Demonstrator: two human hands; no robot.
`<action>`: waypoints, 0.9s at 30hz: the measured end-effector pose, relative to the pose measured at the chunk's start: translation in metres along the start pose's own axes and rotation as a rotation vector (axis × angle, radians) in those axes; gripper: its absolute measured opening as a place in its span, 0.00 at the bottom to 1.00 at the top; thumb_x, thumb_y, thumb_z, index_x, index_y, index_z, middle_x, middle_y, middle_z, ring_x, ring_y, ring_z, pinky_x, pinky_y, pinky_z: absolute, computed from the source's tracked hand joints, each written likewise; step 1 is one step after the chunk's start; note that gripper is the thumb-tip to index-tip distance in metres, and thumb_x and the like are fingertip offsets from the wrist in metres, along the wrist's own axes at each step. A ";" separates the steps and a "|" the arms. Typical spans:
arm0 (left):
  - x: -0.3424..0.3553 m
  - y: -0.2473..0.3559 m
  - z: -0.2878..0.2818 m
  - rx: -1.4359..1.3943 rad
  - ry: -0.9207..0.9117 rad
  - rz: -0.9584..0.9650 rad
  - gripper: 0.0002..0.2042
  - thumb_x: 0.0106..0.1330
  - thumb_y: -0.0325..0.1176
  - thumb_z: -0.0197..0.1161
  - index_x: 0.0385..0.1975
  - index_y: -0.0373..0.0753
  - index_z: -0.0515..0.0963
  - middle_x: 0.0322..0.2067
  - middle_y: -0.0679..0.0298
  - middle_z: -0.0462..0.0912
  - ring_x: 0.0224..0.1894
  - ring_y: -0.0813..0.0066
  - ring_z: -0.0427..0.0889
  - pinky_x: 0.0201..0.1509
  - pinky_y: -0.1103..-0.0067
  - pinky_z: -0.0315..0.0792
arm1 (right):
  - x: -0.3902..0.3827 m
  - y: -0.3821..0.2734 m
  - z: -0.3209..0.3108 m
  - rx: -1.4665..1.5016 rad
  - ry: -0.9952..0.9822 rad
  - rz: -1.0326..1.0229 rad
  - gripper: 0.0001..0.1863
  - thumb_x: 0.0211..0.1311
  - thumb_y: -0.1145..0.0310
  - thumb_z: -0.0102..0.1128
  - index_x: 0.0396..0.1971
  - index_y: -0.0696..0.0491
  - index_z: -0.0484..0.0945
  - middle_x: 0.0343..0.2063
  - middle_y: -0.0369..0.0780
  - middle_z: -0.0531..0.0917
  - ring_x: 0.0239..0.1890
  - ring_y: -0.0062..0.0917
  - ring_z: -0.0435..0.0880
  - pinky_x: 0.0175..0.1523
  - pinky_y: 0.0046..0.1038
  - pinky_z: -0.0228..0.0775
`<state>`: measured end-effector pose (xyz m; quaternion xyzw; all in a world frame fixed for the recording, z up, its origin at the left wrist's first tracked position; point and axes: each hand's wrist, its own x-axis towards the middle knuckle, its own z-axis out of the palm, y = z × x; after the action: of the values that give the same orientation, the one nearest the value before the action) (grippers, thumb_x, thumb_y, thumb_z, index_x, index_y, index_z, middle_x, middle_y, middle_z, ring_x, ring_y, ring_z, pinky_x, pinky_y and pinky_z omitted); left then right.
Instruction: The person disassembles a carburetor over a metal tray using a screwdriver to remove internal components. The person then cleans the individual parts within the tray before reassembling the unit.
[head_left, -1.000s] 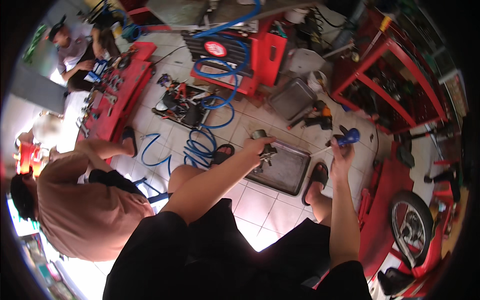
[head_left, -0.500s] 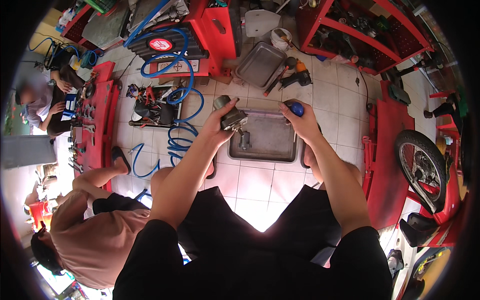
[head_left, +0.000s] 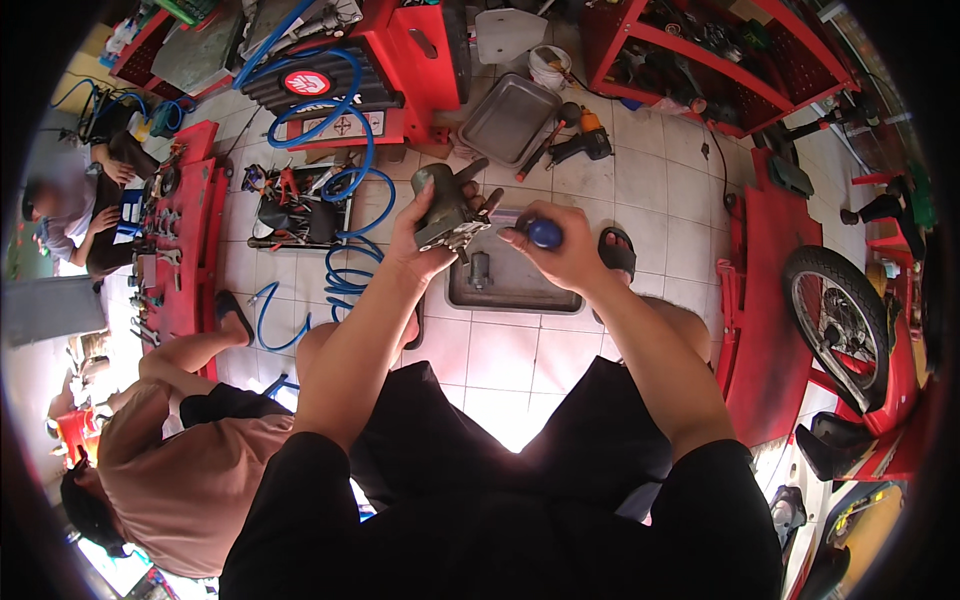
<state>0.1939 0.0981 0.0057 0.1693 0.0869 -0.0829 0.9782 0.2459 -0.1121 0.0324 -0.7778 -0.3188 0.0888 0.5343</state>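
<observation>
Over the near metal tray, my left hand is closed around a grey cylindrical metal part with an uneven, bracket-like end, tilted toward the right. My right hand is wrapped around a screwdriver with a rounded blue handle. Its front end points at the right side of the metal part; whether the two touch I cannot tell. Beneath them, a small grey cylindrical piece stands in the tray.
A second grey tray lies farther off, with a mallet and an impact gun beside it. At left are a toolbox, a coiled blue hose and a seated person. A red lift bench stands at right.
My hands have come closer together. The screwdriver has moved left, up to the metal part, which has turned and risen slightly. The view has shifted a little.
</observation>
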 end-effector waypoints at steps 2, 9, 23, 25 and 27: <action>0.000 0.000 0.001 0.025 -0.045 -0.011 0.41 0.57 0.51 0.65 0.57 0.21 0.56 0.43 0.53 0.74 0.46 0.64 0.77 0.72 0.65 0.56 | 0.003 -0.002 -0.002 0.056 0.020 0.016 0.16 0.54 0.59 0.70 0.25 0.57 0.77 0.15 0.39 0.73 0.18 0.22 0.67 0.26 0.26 0.62; -0.002 0.002 0.002 -0.088 -0.275 -0.044 0.38 0.58 0.42 0.66 0.60 0.24 0.55 0.41 0.55 0.74 0.42 0.62 0.77 0.73 0.60 0.53 | -0.003 0.030 -0.010 0.056 0.041 0.159 0.18 0.56 0.56 0.68 0.23 0.58 0.77 0.14 0.37 0.72 0.18 0.20 0.66 0.26 0.26 0.62; 0.010 0.002 -0.023 -0.145 0.424 -0.057 0.15 0.56 0.34 0.71 0.33 0.41 0.70 0.24 0.64 0.77 0.23 0.69 0.81 0.28 0.72 0.79 | 0.015 -0.001 -0.039 1.216 0.312 0.625 0.11 0.70 0.57 0.51 0.35 0.49 0.71 0.13 0.27 0.54 0.14 0.13 0.50 0.22 0.16 0.48; 0.009 0.004 -0.017 -0.148 0.453 -0.046 0.15 0.56 0.33 0.71 0.34 0.40 0.69 0.23 0.64 0.77 0.22 0.69 0.80 0.27 0.73 0.79 | 0.009 0.007 -0.024 1.290 0.222 0.681 0.12 0.70 0.56 0.50 0.34 0.49 0.71 0.13 0.27 0.54 0.13 0.13 0.49 0.20 0.17 0.46; 0.009 0.006 -0.013 -0.155 0.453 -0.032 0.15 0.56 0.33 0.71 0.34 0.40 0.69 0.23 0.64 0.77 0.22 0.69 0.80 0.28 0.73 0.79 | 0.008 0.013 -0.020 1.214 0.265 0.819 0.13 0.69 0.54 0.51 0.35 0.49 0.71 0.12 0.26 0.53 0.12 0.12 0.48 0.18 0.18 0.40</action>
<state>0.2019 0.1070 -0.0059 0.1067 0.3131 -0.0512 0.9423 0.2666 -0.1261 0.0307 -0.4066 0.1687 0.3469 0.8282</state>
